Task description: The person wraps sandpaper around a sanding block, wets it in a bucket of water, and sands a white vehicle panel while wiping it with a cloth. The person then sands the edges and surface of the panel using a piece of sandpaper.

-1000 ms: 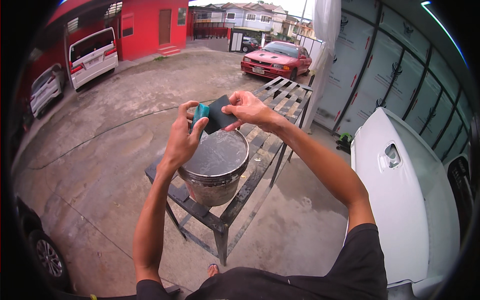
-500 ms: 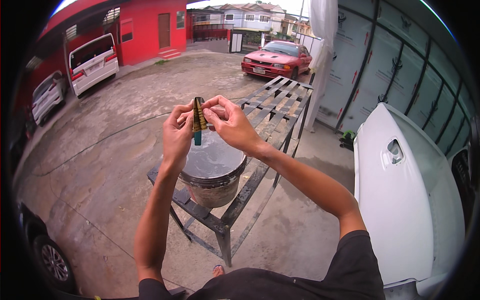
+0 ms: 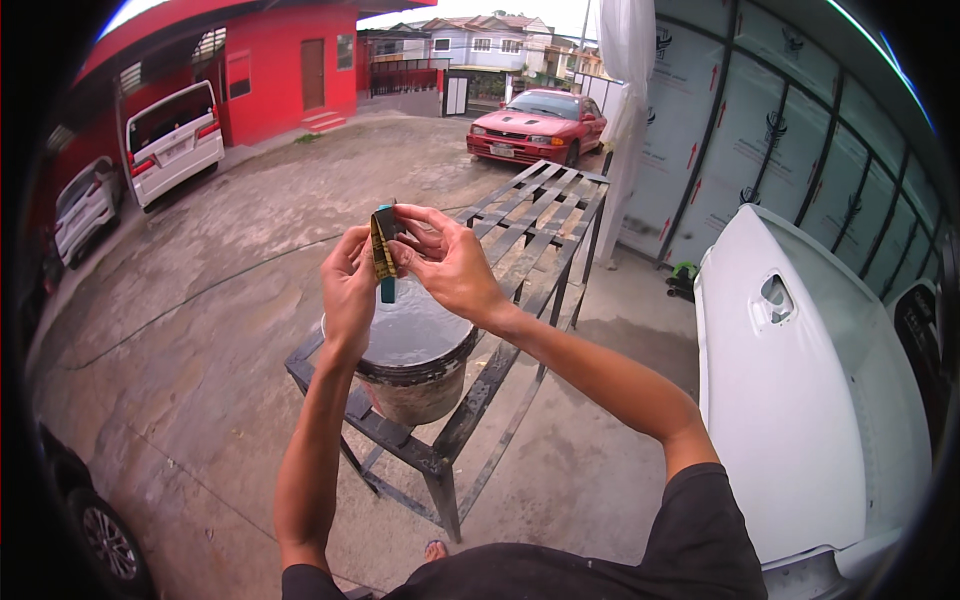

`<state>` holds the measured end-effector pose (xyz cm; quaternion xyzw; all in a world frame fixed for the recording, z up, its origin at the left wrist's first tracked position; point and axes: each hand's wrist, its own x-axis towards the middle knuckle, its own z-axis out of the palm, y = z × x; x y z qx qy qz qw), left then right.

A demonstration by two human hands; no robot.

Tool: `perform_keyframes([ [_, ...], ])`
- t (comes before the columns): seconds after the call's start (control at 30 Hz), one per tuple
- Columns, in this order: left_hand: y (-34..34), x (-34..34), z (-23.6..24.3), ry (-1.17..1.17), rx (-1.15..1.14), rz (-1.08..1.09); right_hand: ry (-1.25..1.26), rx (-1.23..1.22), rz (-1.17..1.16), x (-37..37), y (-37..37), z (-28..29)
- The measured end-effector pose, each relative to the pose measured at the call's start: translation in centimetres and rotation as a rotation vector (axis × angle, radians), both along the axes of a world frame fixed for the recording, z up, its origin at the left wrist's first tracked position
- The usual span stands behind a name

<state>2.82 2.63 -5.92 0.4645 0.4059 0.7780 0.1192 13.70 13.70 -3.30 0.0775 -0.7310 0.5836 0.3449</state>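
My left hand (image 3: 348, 280) is closed round a teal block (image 3: 388, 290), fingertips against a dark sheet (image 3: 384, 240) folded over it, whose printed yellowish back faces out. My right hand (image 3: 450, 265) grips the same sheet from the right, thumb and fingers pressed on it at the upper part of the block. Both hands are held over a grimy bucket (image 3: 405, 390) of cloudy grey liquid (image 3: 415, 335), which stands on the near end of a slatted black metal rack (image 3: 440, 445).
A white vehicle panel (image 3: 785, 400) stands at my right before covered glazing (image 3: 770, 140) and hanging plastic (image 3: 622, 120). A red car (image 3: 535, 130), white van (image 3: 173, 135) and another white vehicle (image 3: 85, 210) are farther off. A dark wheel (image 3: 110, 535) is low left; a hose (image 3: 180, 300) crosses the concrete.
The dark sheet, flat beside the block a second ago, is now folded upright over it. My right hand has turned and moved slightly down and left, round the block's top.
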Motion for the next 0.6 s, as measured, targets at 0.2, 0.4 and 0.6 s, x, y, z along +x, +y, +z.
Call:
perform_keyframes([
  [0.2,-0.1,-0.5,0.0,-0.128,0.066,-0.086,0.111,-0.137,0.1,-0.6,-0.3,0.0],
  [0.4,-0.1,-0.4,-0.1,-0.039,-0.008,-0.122,-0.002,-0.009,0.007,0.3,0.4,0.7],
  [0.6,-0.3,-0.3,0.2,-0.129,-0.005,-0.29,-0.056,0.034,-0.016,0.8,0.8,0.4],
])
